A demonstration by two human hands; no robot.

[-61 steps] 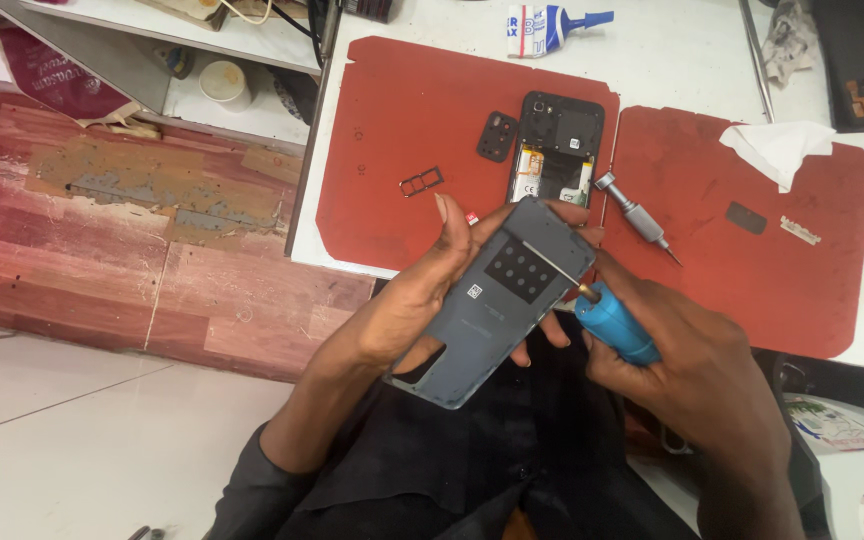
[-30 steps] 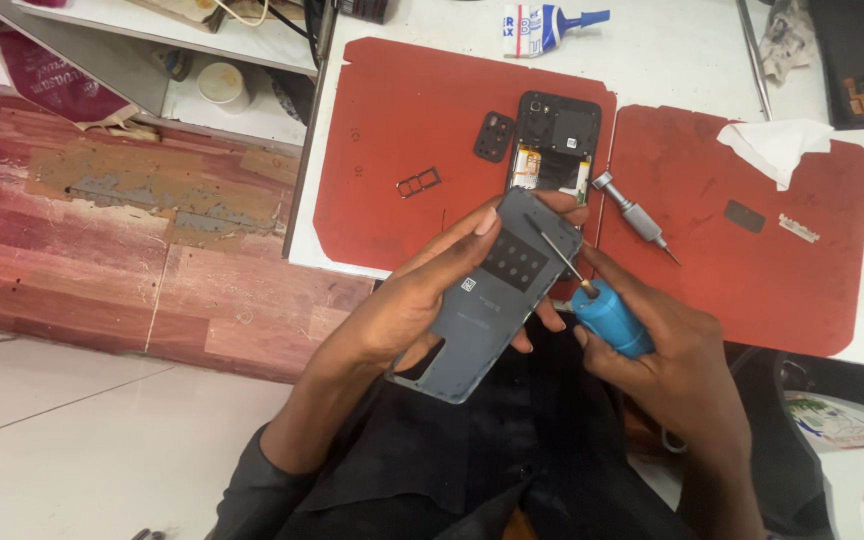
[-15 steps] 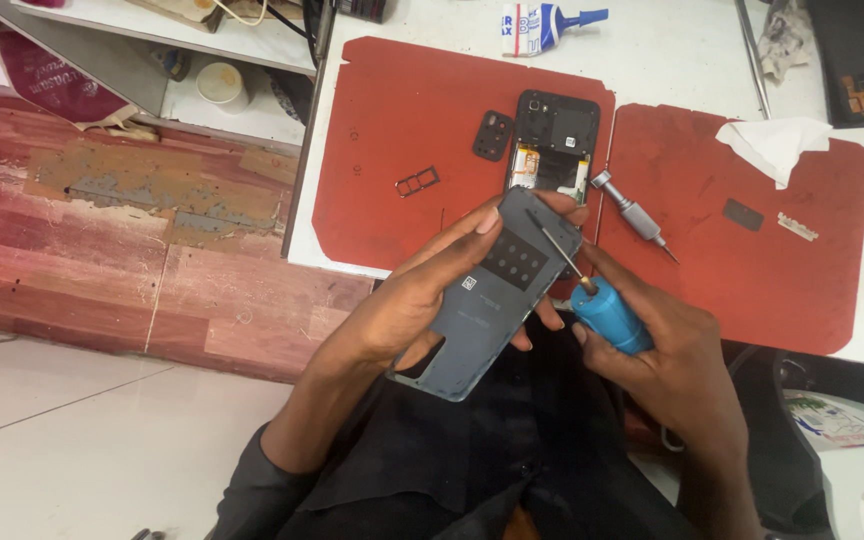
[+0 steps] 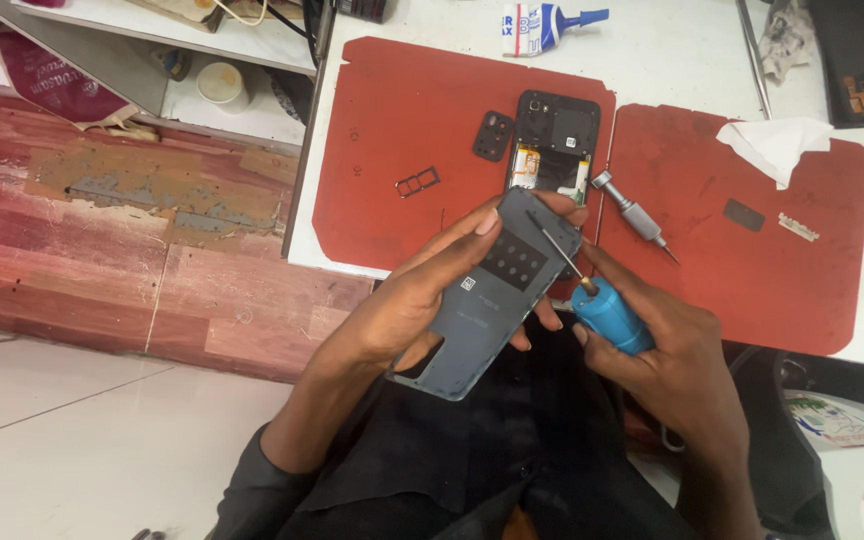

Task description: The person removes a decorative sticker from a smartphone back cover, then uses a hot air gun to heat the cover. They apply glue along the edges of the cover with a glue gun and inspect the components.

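Cover (image 4: 492,295), the grey phone back panel, sits in the air over our lap, just off the near edge of the white bench (image 4: 422,25). In the head view, our only one, we cradle it in our left hand (image 4: 402,310), fingers wrapped beneath and the thumb laid across its inner face, clamped firmly so the panel tilts up toward us, which keeps the inner face exposed to the tool. Our right hand (image 4: 667,365) is closed around the blue handle of a screwdriver (image 4: 592,295), whose thin shaft slants up-left with the tip touching the cover's upper corner near the dark patch.

Behind the cover, the opened phone (image 4: 552,140) lies on the left red mat (image 4: 422,130), its lower end hidden by the panel. A camera bezel (image 4: 493,136) rests just beside it and a SIM tray (image 4: 418,182) lies well apart to the left. A second, metal driver (image 4: 634,216) lies near the seam with the right red mat (image 4: 752,260), where a tissue (image 4: 777,145) rests.

Room is tight above the cover, where the bench edge and phone crowd in; toward our lap and out to the left over the floor we have free space.
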